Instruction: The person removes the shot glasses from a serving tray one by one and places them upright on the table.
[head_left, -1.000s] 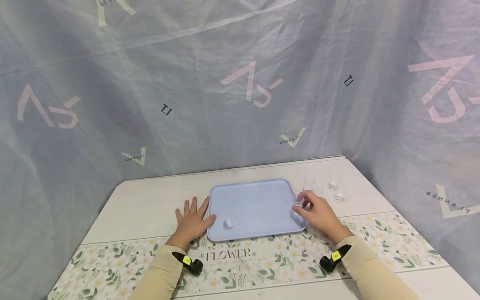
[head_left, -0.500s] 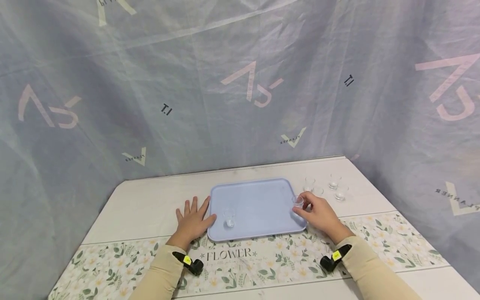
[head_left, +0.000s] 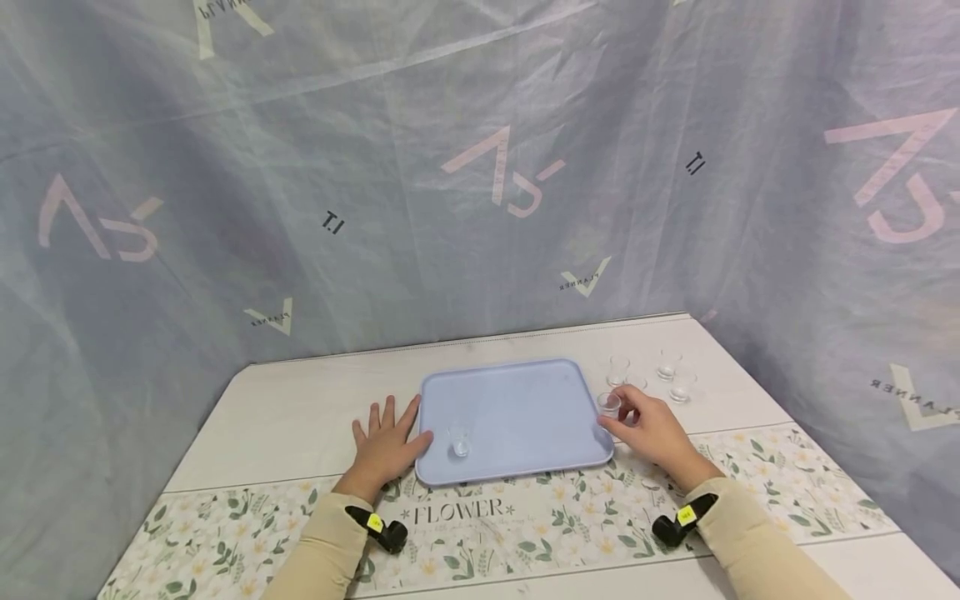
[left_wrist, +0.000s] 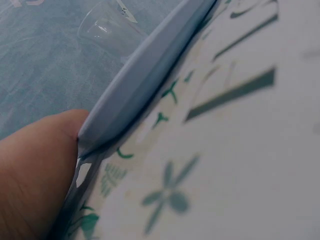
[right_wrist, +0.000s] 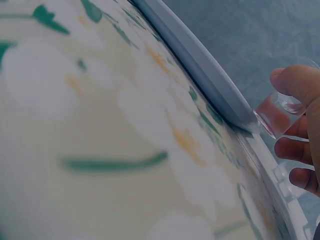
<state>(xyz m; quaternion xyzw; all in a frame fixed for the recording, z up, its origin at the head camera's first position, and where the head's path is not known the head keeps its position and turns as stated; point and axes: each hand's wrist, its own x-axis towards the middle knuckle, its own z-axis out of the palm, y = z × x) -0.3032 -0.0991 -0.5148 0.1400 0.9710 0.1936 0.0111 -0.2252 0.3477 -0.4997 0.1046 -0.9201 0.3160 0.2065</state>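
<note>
A light blue tray (head_left: 517, 392) lies on the table with one small clear glass (head_left: 458, 440) standing near its front left. My left hand (head_left: 386, 442) rests flat on the table, fingers spread, its thumb (left_wrist: 35, 165) against the tray's left rim (left_wrist: 145, 80). At the tray's right rim (right_wrist: 200, 70), my right hand (head_left: 621, 414) pinches a second small clear glass (head_left: 609, 405) between thumb and fingers; the held glass (right_wrist: 282, 110) stands upright.
Several more small clear glasses (head_left: 667, 364) stand on the white tabletop right of the tray, just behind my right hand. A floral runner (head_left: 525, 517) printed "FLOWER" covers the table's front. Grey printed sheeting (head_left: 480, 167) hangs behind and at both sides.
My right hand has shifted the held glass slightly to the right, from just over the tray's right edge to its rim. The left hand and the glass on the tray have stayed still.
</note>
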